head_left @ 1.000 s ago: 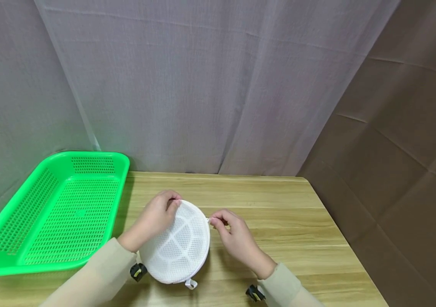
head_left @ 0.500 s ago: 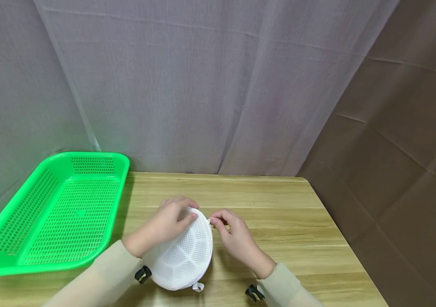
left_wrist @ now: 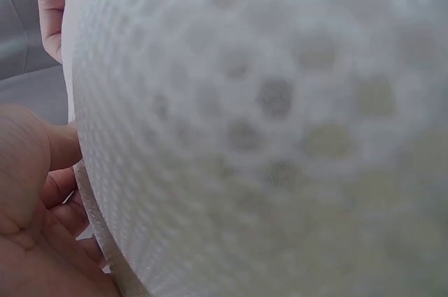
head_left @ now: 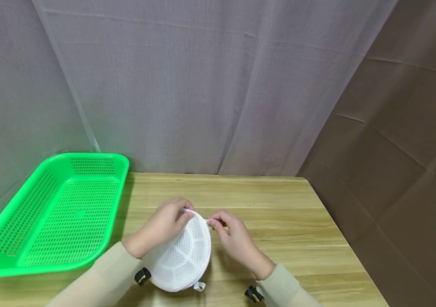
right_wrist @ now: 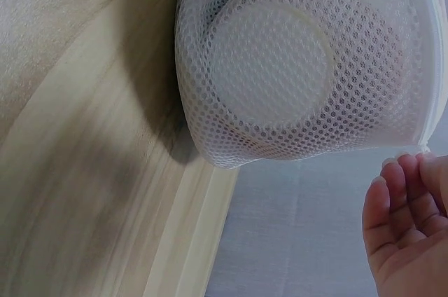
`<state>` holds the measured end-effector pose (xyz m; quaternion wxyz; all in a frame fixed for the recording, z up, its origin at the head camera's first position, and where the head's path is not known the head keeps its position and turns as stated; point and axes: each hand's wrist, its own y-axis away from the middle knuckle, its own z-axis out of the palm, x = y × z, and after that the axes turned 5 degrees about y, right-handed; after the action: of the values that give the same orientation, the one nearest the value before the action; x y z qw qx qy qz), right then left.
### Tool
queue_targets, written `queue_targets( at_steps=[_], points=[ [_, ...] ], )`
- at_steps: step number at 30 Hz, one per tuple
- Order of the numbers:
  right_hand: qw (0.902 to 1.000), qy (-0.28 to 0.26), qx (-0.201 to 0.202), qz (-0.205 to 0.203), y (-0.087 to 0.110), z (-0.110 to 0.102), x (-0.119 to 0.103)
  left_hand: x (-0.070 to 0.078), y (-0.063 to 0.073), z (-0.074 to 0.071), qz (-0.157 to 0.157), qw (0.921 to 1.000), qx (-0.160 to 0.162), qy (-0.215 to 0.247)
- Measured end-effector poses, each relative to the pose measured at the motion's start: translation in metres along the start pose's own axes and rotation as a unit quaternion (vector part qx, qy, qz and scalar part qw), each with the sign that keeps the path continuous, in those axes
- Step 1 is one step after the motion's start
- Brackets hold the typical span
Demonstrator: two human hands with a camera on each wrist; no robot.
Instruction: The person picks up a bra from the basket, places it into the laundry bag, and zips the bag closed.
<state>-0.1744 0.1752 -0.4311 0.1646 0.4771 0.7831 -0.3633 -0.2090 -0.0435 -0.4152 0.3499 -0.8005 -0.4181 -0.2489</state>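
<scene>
A round white mesh laundry bag point(head_left: 185, 256) with a zipped rim is held tilted over the table, a small white loop point(head_left: 199, 286) hanging at its near edge. My left hand point(head_left: 168, 221) grips the bag's far-left rim, thumb on the mesh and fingers behind; the left wrist view shows thumb and fingers point(left_wrist: 56, 192) on either side of the edge. At the right rim my right hand point(head_left: 235, 236) pinches a small white tab, seemingly the zipper pull point(right_wrist: 424, 147). Through the mesh in the right wrist view a pale round shape point(right_wrist: 273, 66) shows; what it is, I cannot tell.
A green perforated plastic basket point(head_left: 116, 204) stands at the table's left side, with nothing visible in it. The wooden table point(head_left: 279, 213) ends at a grey curtain point(head_left: 179, 85) behind and a brown cloth point(head_left: 402, 170) on the right.
My left hand has shifted right and a little nearer with the bag, its thumb now further over the rim. The right hand stays almost in place, still pinching the tab.
</scene>
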Motion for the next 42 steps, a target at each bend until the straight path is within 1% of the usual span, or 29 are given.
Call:
queue_targets(
  at_steps=[6, 13, 22, 29, 34, 38, 42],
  points=[
    [1.0000, 0.000, 0.001, -0.001, 0.000, 0.001, -0.001, -0.002, 0.001, -0.001, -0.018, 0.9997, 0.003, 0.016],
    [1.0000, -0.003, 0.000, 0.002, 0.000, 0.001, -0.002, -0.006, 0.001, -0.004, -0.050, 0.9984, 0.014, 0.021],
    [1.0000, -0.004, 0.000, 0.005, 0.001, 0.001, -0.003, -0.010, 0.001, -0.005, -0.064, 0.9977, 0.020, 0.014],
    [0.9999, -0.002, 0.006, -0.008, 0.001, 0.003, -0.002, -0.017, 0.002, -0.006, -0.066, 0.9963, 0.055, 0.007],
    [0.9999, -0.002, 0.004, -0.011, 0.002, 0.003, 0.000, -0.021, 0.001, -0.008, -0.067, 0.9952, 0.071, -0.005],
    [0.9999, -0.003, 0.001, -0.011, 0.002, 0.003, 0.000, -0.022, 0.001, -0.009, -0.073, 0.9948, 0.071, -0.007],
    [1.0000, -0.008, -0.002, -0.001, 0.002, 0.002, -0.001, -0.021, 0.002, -0.009, -0.081, 0.9947, 0.064, -0.001]
  ],
)
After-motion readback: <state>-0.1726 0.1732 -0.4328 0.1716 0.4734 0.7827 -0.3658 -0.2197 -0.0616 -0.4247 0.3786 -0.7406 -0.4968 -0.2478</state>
